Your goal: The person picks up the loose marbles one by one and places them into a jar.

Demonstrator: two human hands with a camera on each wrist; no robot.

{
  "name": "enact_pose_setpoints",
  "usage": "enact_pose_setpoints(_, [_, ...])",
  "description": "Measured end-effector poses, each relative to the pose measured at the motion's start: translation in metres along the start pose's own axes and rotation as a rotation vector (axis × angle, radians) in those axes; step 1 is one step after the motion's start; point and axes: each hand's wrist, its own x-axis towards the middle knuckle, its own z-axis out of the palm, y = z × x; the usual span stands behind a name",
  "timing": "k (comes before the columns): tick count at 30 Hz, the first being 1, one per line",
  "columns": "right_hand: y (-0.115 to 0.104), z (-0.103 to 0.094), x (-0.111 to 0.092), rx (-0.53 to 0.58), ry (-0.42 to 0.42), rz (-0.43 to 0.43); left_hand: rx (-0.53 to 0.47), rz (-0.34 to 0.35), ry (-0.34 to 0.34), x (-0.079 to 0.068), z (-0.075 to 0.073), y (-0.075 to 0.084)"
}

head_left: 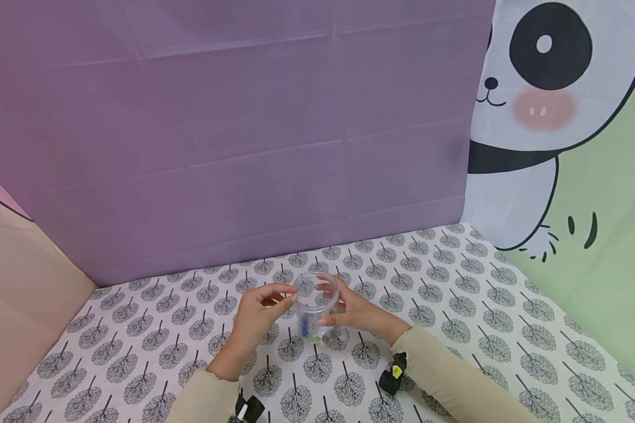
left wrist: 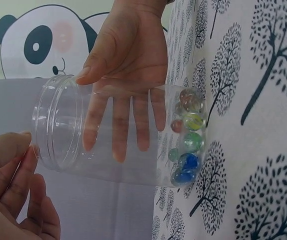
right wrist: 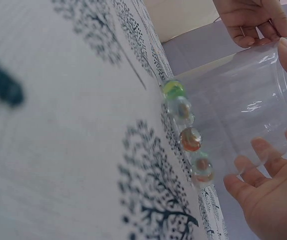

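A clear plastic jar (head_left: 317, 311) stands upright on the cloth with several glass marbles (left wrist: 188, 142) on its bottom, blue, green, yellow-swirled and reddish-brown. My right hand (head_left: 351, 308) holds the jar from the right, thumb on the near side and fingers spread along the far side, seen through the clear wall in the left wrist view. At the left of the ridged rim (left wrist: 58, 122), the thumb and forefinger tips of my left hand (head_left: 261, 308) pinch the edge, its other fingers curled below. In the right wrist view the left hand shows behind the jar.
White cloth with dark tree prints (head_left: 169, 329) covers the table. A purple fabric wall (head_left: 243, 147) rises behind it, and a panda-printed panel (head_left: 550, 129) stands on the right. Black wrist cameras (head_left: 393, 376) sit at both sleeves.
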Motion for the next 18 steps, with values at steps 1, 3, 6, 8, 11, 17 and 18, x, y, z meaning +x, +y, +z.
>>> enact_pose_setpoints(1, [-0.0002, 0.0001, -0.0001, -0.001, 0.001, -0.002, 0.001, 0.001, -0.002, 0.0, -0.0003, -0.0003])
enact_pose_setpoints(3, [-0.0003, 0.0003, -0.0001, -0.005, 0.003, -0.008, 0.004, 0.002, -0.003, -0.0003, -0.0008, -0.0004])
enact_pose_setpoints(6, [-0.0004, 0.0005, -0.0004, -0.017, 0.006, -0.007, 0.009, 0.008, -0.001, -0.001, -0.0014, -0.0004])
enact_pose_setpoints(8, [-0.0005, 0.0004, -0.0003, -0.024, 0.006, -0.004, 0.009, 0.012, 0.0, -0.0012, -0.0016, -0.0003])
enact_pose_setpoints(11, [-0.0005, -0.0001, 0.0, -0.031, 0.007, 0.004, 0.006, 0.016, 0.0, -0.0012, -0.0017, -0.0003])
enact_pose_setpoints(17, [-0.0015, 0.0001, -0.0006, -0.028, 0.015, 0.009, 0.0, 0.01, -0.004, -0.0014, -0.0026, -0.0016])
enact_pose_setpoints(18, [-0.0017, 0.0004, -0.0009, -0.028, 0.017, 0.01, -0.002, 0.009, -0.006, -0.0018, -0.0029, -0.002])
